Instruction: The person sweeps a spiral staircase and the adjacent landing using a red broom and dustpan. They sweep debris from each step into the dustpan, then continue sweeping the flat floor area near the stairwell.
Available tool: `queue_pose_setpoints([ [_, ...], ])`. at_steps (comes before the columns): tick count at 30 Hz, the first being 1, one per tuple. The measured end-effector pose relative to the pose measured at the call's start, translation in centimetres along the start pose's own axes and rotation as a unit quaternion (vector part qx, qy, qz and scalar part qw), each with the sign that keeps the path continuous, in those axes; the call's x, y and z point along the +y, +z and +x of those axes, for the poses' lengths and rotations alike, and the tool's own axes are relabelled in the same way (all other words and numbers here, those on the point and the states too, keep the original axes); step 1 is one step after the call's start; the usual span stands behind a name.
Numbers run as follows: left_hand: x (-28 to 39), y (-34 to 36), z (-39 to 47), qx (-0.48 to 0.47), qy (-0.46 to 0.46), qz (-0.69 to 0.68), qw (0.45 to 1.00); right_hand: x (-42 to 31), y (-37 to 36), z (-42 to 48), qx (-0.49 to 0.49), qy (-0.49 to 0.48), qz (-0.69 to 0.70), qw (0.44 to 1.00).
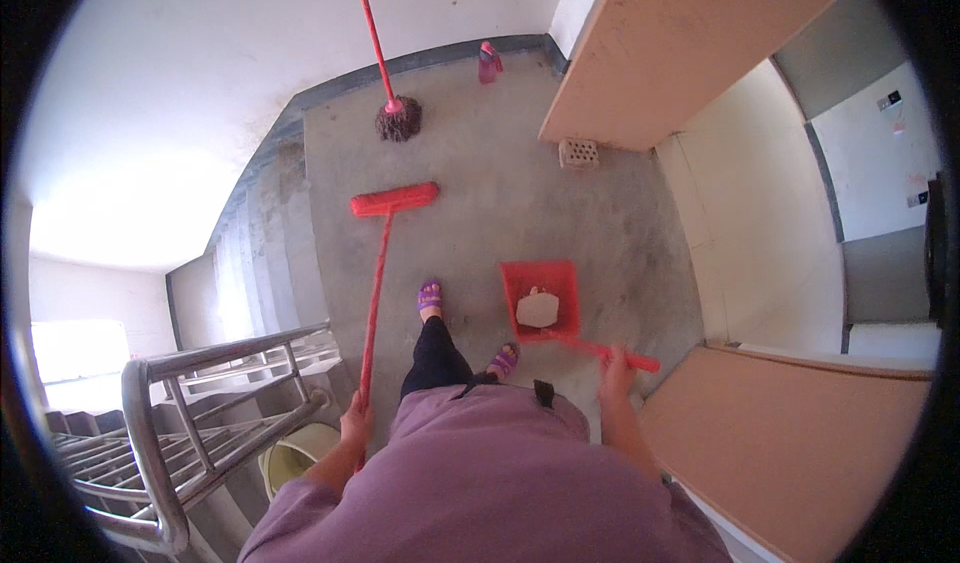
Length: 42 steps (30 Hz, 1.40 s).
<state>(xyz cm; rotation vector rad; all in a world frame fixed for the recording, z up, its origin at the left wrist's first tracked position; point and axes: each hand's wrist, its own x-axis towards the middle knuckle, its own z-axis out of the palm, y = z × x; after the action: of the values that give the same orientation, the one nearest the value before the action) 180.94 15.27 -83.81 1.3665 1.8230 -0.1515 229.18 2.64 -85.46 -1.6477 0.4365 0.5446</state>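
Observation:
My left hand [356, 422] is closed around the long red handle of a push broom [395, 199]. The broom's wide red head rests on the concrete floor ahead of my feet. With my right hand [616, 374] I hold the red handle of a dustpan [564, 278], gripping it short of its far end. The dustpan sits in front of my right foot, its broad mouth facing away from me. A pale, flat-looking piece [538, 311] lies inside it; what it is made of I cannot tell.
A string mop [399, 118] leans against the far wall, near a pink spray bottle [488, 66]. A perforated brick [579, 154] sits by a tan panel [697, 45]. To the left, stairs [262, 225] descend beside a metal railing [225, 347]. A pale bucket [294, 458] stands behind my left arm.

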Motion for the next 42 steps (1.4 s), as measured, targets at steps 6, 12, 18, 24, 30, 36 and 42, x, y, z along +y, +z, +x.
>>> queue_pose_setpoints([
  [6, -3.8, 2.8, -7.9, -0.050, 0.030, 0.011, 0.998, 1.3, -4.9, 2.3, -0.031, 0.001, -0.013, 0.999],
  [12, 1.1, 0.7, -9.8, -0.071, 0.084, 0.084, 0.990, 2.1, -8.1, 1.3, 0.002, -0.046, -0.030, 0.998],
  [18, 7.3, 4.4, 0.2, -0.059, 0.184, 0.113, 0.975, 4.9, -12.1, 1.6, 0.045, -0.092, 0.063, 0.993],
  [24, 21.3, 6.0, 4.7, -0.150, 0.154, 0.107, 0.971, 5.0, -15.6, -1.0, 0.111, -0.085, 0.091, 0.986],
  [30, 14.4, 8.6, 9.5, -0.119, 0.216, 0.160, 0.956, 3.6, -16.7, -3.6, 0.141, -0.060, 0.034, 0.988],
  [36, 8.6, 2.2, 4.1, -0.112, 0.097, 0.200, 0.968, 4.9, -17.4, -1.4, 0.088, -0.056, 0.041, 0.994],
  [42, -0.4, -1.4, -2.6, -0.070, -0.001, 0.236, 0.969, 7.2, -16.8, 3.7, -0.014, -0.090, -0.076, 0.993],
])
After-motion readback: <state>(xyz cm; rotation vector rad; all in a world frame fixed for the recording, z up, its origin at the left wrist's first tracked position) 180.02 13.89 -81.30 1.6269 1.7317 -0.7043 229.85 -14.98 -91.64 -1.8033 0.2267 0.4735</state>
